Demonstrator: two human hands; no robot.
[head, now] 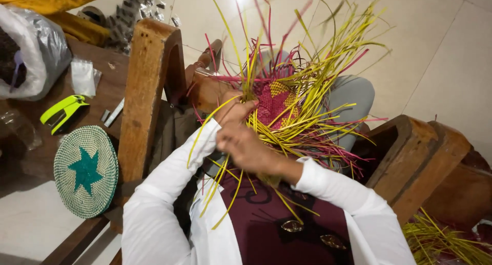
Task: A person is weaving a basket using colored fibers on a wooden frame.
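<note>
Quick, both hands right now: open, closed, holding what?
Left hand: closed on yellow strips of the woven piece.
Right hand: blurred, fingers curled among the strips; grip cannot be told.

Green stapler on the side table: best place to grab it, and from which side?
Grip the stapler across its long lime body, near the middle, coming from above. It lies flat on the wooden table with both long sides clear. Fingers span the narrow width.

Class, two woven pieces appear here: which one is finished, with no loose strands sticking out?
The round green-and-white mat with a teal star, lying flat on the table. The pink-and-yellow weave at the hands bristles with loose strips.
</note>
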